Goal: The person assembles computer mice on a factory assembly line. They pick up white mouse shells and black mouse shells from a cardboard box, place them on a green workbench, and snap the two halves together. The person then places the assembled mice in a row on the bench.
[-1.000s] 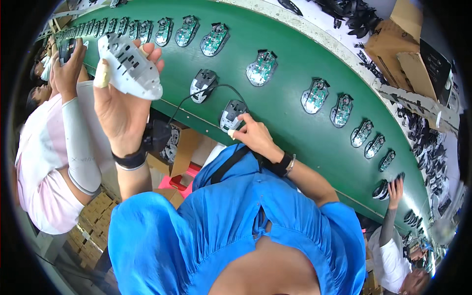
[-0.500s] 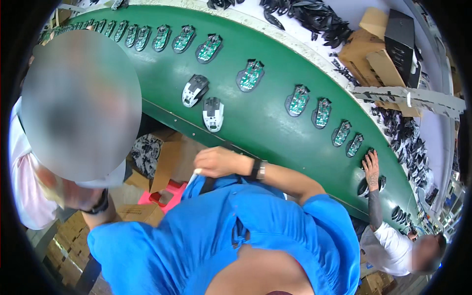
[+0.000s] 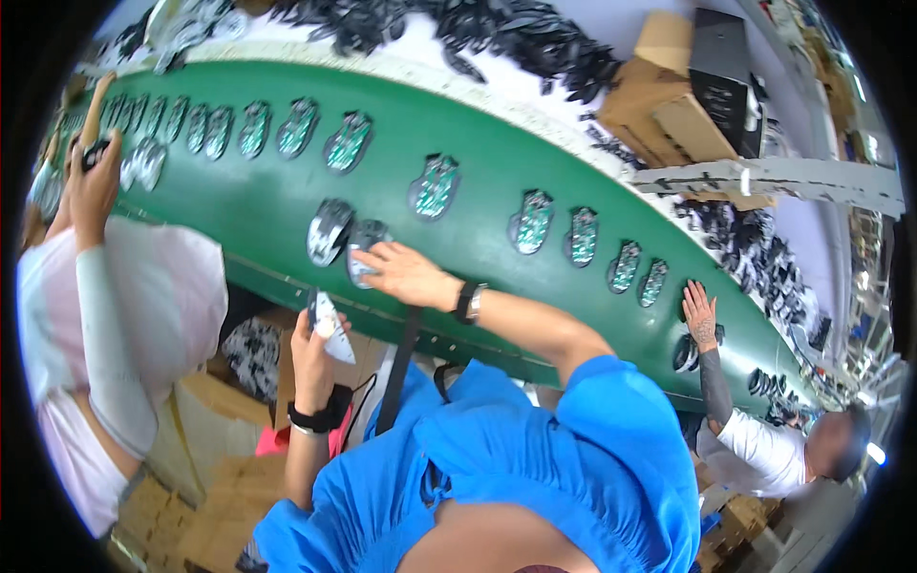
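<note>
My left hand (image 3: 310, 358) is below the belt's near edge and grips a white mouse shell (image 3: 331, 334), its thumb taped. My right hand (image 3: 406, 275) reaches onto the green conveyor belt (image 3: 478, 143), fingers laid over a grey mouse (image 3: 361, 237). A second grey mouse (image 3: 330, 231) lies right beside it on the left. Farther along the belt runs a row of open mouse bases with green circuit boards (image 3: 435, 186). A black watch sits on each of my wrists.
A co-worker in white with a grey arm sleeve (image 3: 105, 325) stands at my left, hands up at the belt. Another co-worker's hand (image 3: 700, 315) rests on the belt at right. Black parts (image 3: 535, 43) and cardboard boxes (image 3: 669, 105) lie beyond the belt; more boxes (image 3: 201, 430) stand below.
My left hand has dropped from close to the camera down below the belt edge, still holding the white shell. My right hand pulled back, then reached out again onto the grey mouse.
</note>
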Available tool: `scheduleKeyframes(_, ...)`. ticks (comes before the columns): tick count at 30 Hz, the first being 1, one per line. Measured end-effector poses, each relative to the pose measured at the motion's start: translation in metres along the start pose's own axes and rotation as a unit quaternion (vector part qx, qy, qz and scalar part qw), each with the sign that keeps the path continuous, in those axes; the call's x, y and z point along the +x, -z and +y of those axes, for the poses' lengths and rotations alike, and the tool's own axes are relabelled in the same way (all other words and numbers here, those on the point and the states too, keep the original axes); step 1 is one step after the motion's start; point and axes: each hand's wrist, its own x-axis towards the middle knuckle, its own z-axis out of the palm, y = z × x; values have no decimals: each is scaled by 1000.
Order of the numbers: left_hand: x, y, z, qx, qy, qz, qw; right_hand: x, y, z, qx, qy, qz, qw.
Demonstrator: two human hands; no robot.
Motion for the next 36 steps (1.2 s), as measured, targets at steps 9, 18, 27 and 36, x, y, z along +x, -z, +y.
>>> scheduleKeyframes(9,41,-44,0,19,-11,-69,997,-2,100,119,98,-238,207,944)
scheduleKeyframes(18,65,-92,5,18,40,-106,993,-119,190,345,-435,-323,-91,835)
scheduleKeyframes(27,88,-118,38,253,-73,-219,940,-83,207,292,76,-457,76,883)
scheduleKeyframes(36,56,-178,93,430,-322,-418,733,-47,254,68,573,-279,-179,749)
